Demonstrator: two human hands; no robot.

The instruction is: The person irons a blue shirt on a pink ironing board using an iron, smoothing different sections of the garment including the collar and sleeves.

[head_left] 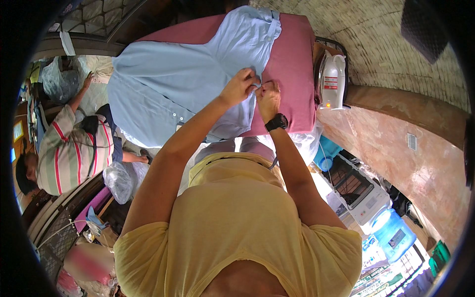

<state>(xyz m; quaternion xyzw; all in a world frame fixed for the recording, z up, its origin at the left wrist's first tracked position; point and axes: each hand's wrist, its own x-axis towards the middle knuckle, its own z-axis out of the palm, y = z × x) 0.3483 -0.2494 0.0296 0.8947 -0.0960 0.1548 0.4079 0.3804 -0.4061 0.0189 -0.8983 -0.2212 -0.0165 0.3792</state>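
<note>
A light blue button-up shirt (173,74) lies spread over an ironing board with a dark pink cover (292,54). One sleeve stretches toward the far edge, and a few small white buttons show near the front. At the right side of the shirt, by its collar or shoulder edge, my left hand (242,85) pinches the cloth with bent fingers. Close beside it my right hand (268,99), with a black watch on the wrist, grips the same edge with its fingertips. The two hands nearly touch. Exactly which part of the shirt they hold is too small to tell.
A white iron (332,81) with a lit orange light stands on its rest at the board's right end. Another person in a striped shirt (76,151) is at the left, beside plastic bags (123,180). A blue water jug (393,235) and a white appliance (363,195) are at lower right.
</note>
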